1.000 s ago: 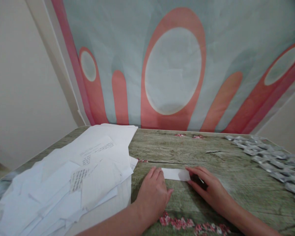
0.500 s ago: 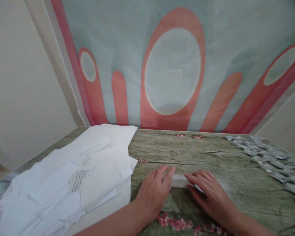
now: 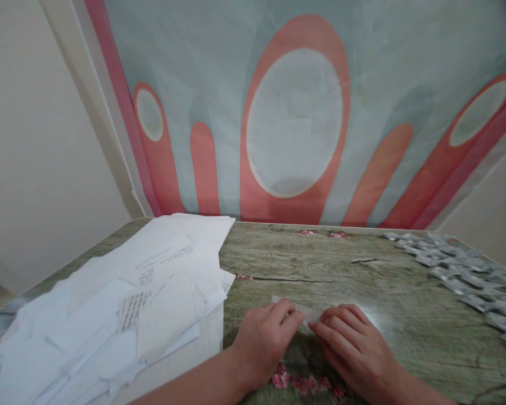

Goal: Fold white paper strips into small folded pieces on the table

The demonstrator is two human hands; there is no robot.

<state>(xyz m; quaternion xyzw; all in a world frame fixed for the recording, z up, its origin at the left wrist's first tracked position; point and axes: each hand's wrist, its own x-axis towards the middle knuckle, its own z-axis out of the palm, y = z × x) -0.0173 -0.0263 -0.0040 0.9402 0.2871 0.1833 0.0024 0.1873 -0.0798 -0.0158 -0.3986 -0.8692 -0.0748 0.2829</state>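
Pinching a pale paper strip (image 3: 309,313) at lower centre of frame, left hand (image 3: 266,338) and right hand (image 3: 356,353) close together; could crease or tear if tugged unevenly.

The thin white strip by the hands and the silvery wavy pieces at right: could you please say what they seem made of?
The thin white strip is probably matte paper: pale and dull, though partly hidden. The silvery wavy pieces look like glossy foil or plastic film, given their bright glints; I cannot tell which.
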